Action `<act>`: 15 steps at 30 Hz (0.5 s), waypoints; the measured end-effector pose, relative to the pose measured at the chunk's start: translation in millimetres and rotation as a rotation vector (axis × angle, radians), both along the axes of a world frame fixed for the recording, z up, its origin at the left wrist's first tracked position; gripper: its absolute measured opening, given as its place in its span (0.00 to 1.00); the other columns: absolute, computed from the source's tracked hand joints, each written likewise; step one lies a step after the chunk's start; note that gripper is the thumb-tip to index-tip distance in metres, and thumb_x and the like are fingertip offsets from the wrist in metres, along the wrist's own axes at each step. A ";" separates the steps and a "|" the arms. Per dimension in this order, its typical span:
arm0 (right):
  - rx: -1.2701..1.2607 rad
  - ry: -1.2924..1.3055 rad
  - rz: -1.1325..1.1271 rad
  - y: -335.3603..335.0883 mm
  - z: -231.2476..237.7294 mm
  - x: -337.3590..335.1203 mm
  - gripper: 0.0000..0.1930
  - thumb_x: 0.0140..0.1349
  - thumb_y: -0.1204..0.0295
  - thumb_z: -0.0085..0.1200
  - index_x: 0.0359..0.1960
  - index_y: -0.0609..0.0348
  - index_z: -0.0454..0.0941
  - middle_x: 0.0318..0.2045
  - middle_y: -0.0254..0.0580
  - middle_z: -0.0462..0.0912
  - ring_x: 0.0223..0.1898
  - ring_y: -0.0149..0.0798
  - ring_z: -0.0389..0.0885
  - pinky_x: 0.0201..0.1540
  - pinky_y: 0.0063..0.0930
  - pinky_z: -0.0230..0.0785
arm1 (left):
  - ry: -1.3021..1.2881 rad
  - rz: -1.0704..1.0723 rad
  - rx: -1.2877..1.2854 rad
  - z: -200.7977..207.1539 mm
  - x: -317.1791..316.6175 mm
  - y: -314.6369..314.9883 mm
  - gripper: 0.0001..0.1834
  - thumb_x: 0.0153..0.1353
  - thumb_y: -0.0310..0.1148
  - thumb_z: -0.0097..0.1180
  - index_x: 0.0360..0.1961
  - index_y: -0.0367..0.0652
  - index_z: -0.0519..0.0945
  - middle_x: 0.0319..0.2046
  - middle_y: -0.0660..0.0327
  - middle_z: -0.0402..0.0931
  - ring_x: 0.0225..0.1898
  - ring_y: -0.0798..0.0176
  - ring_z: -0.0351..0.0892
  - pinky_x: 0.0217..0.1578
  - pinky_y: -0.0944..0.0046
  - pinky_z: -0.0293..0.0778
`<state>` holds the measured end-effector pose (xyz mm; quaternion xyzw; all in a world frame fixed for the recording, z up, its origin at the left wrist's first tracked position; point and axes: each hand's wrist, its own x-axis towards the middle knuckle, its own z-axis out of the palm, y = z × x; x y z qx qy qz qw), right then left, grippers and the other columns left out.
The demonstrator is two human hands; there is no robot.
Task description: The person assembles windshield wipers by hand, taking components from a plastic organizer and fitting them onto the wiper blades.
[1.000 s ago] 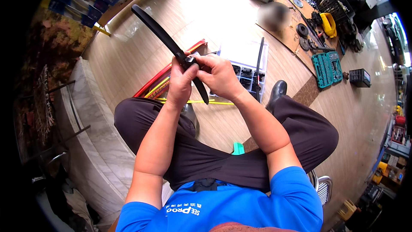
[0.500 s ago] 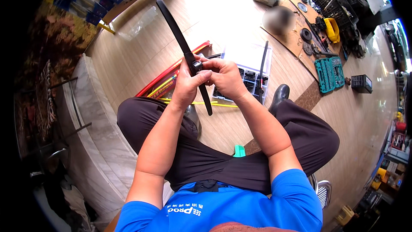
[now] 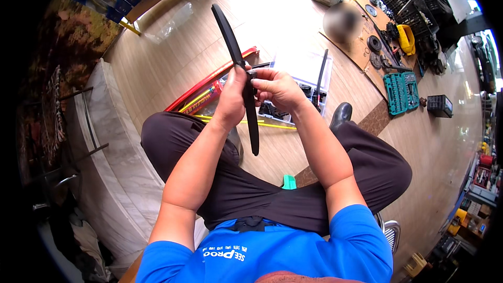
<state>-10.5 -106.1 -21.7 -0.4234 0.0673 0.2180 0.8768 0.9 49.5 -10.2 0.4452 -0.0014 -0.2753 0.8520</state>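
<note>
A black wiper blade (image 3: 229, 34) stands nearly upright in front of me, its top leaning left and its lower end above my lap. My left hand (image 3: 232, 99) is wrapped round the blade's middle, thumb lying along it. Closed in a pinch, my right hand (image 3: 282, 90) has its fingertips at the connector (image 3: 251, 75) on the blade's right side. A small shiny bit shows there, though the fingers hide most of it. Behind my hands lie a long red package (image 3: 196, 94) with yellow strips and a clear compartment box (image 3: 326, 81) of black parts.
A second wiper blade (image 3: 320, 76) rests across the compartment box. Farther right are an open teal tool case (image 3: 401, 93), a black box (image 3: 440, 106) and a cardboard sheet (image 3: 361, 60) strewn with parts. A marble step (image 3: 118, 178) runs along the left.
The wiper blade has turned more upright, and its top has swung right. It has also rolled, so its connector now faces my right hand. Both hands still hold at its middle.
</note>
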 end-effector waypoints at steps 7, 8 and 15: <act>0.008 0.014 -0.028 -4.1 -10.4 3.9 0.14 0.61 0.76 0.57 0.48 0.66 0.75 0.29 0.36 0.79 0.22 0.22 0.73 0.23 0.16 0.71 | 0.139 -0.033 -0.008 0.3 6.2 1.3 0.30 0.72 0.55 0.19 0.52 0.43 0.65 0.39 0.53 0.76 0.34 0.52 0.80 0.33 0.55 0.81; 0.010 0.016 -0.031 -3.0 -9.6 4.4 0.14 0.61 0.76 0.57 0.48 0.66 0.75 0.29 0.36 0.79 0.22 0.22 0.73 0.23 0.16 0.71 | 0.145 -0.035 0.005 0.2 6.3 1.6 0.29 0.72 0.54 0.20 0.52 0.43 0.66 0.39 0.53 0.76 0.34 0.52 0.80 0.33 0.56 0.81; -0.346 -0.143 -0.073 2.5 14.1 0.4 0.18 0.60 0.74 0.57 0.52 0.67 0.73 0.32 0.39 0.81 0.32 0.29 0.80 0.25 0.23 0.77 | 0.092 0.020 -0.033 -12.2 7.1 -0.3 0.17 0.73 0.40 0.33 0.54 0.43 0.67 0.43 0.54 0.76 0.41 0.57 0.79 0.37 0.50 0.82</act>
